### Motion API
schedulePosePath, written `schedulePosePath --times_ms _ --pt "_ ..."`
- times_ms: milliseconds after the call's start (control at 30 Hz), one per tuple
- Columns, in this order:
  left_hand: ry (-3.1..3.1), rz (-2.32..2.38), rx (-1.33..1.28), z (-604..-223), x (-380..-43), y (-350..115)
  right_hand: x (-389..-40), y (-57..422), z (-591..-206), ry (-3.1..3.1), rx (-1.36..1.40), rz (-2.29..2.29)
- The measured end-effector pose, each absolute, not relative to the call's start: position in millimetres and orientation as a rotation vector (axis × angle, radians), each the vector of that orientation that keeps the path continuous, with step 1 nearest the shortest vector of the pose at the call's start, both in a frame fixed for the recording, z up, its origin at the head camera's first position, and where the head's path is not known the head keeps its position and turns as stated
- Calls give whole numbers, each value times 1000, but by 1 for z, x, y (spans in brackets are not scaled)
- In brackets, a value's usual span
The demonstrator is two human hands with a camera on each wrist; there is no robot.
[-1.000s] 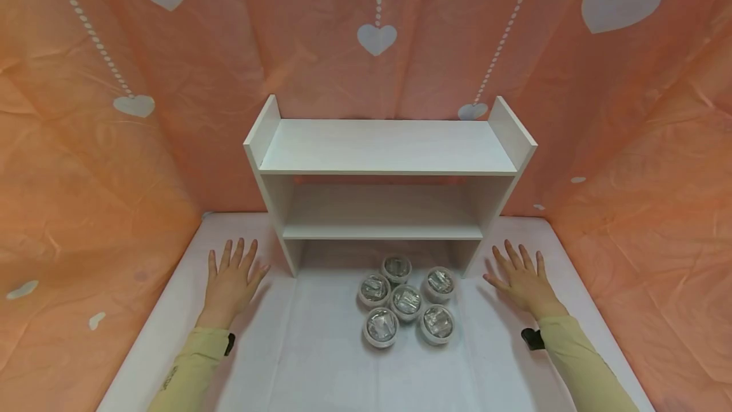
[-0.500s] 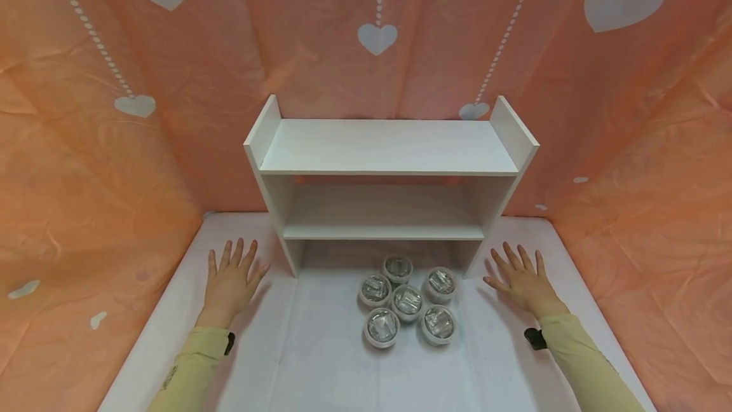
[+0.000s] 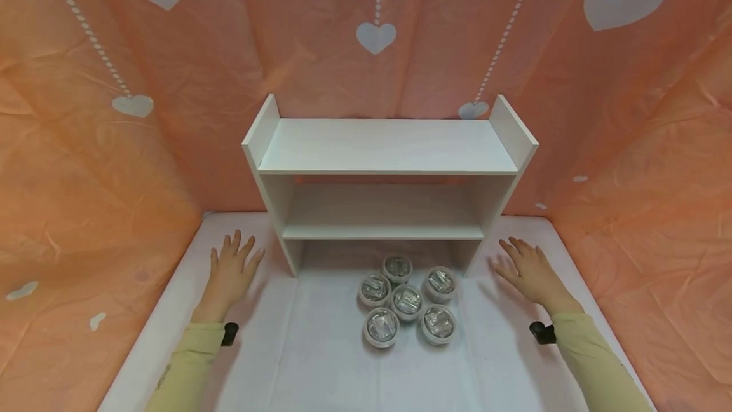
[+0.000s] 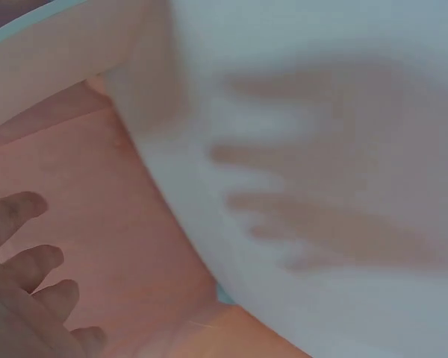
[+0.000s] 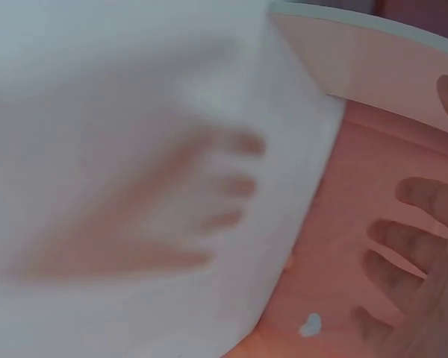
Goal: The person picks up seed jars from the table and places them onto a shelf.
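Left of the shelf, my left hand hovers over the table with its fingers spread, holding nothing. My right hand is raised on the other side, fingers loosely extended, also holding nothing. Both cast shadows on the tabletop beside them. Between the hands, several small round tubs with silvery contents stand in a cluster. The right hand is nearer to them, but well apart. In the left wrist view the fingers are slightly bent; the right wrist view shows the right-hand fingers likewise apart.
A white shelf unit with a top board and a middle board stands at the back of the white table. An orange sheet with pale hearts encloses the back and both sides.
Both hands have lifted off the tabletop, and their shadows have shifted. The right forearm has moved slightly to the right. Shelf and tubs stay in place.
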State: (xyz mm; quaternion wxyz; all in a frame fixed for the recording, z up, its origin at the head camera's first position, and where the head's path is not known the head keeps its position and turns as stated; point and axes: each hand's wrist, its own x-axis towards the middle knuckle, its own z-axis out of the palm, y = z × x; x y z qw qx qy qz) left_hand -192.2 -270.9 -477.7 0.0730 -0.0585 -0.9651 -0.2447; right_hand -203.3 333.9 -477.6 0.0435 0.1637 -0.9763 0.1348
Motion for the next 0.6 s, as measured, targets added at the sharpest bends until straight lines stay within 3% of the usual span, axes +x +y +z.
schedulePosePath --times_ms 600 --pt "-2606 -1219 -156 -441 -191 -266 -191 333 -455 -2841 303 1072"
